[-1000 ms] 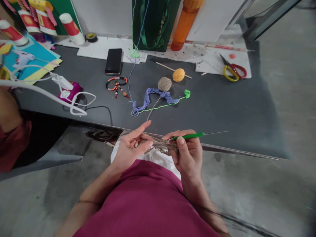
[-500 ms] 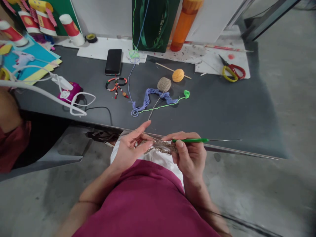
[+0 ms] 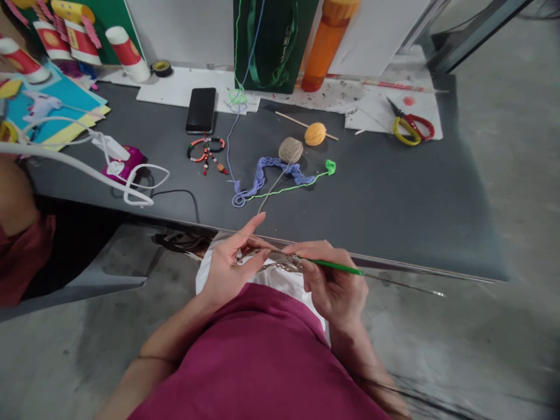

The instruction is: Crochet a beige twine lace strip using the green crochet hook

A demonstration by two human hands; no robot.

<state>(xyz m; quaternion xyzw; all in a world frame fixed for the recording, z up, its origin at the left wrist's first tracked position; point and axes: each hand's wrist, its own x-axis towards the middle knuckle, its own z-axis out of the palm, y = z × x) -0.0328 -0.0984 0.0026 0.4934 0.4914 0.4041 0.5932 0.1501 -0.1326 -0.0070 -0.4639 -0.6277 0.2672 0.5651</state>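
Note:
Between my hands, above my lap, is a strip of brown crochet work (image 3: 280,266). My left hand (image 3: 231,262) pinches its left end, the forefinger stretched out with the yarn running by its tip. That yarn leads up to a beige yarn ball (image 3: 291,150) on the table. In my right hand (image 3: 335,280) is a crochet hook (image 3: 335,266) with a green handle, its long metal end pointing right and slightly down. The hook's other tip lies at the crochet work, partly hidden by my fingers. A blue-purple crocheted strip (image 3: 266,169) lies beyond, with green yarn beside it.
On the grey table (image 3: 394,198) are a phone (image 3: 201,110), a beaded bracelet (image 3: 206,149), an orange yarn ball (image 3: 315,133) and scissors (image 3: 411,125). A dark green bag (image 3: 273,46) and an orange bottle (image 3: 328,46) stand behind. White cables (image 3: 79,160) cross the left, near another person's arm (image 3: 15,195).
The hook has tilted, its free metal end swinging down and rightward. My right hand has turned and dropped slightly. The left hand has hardly moved.

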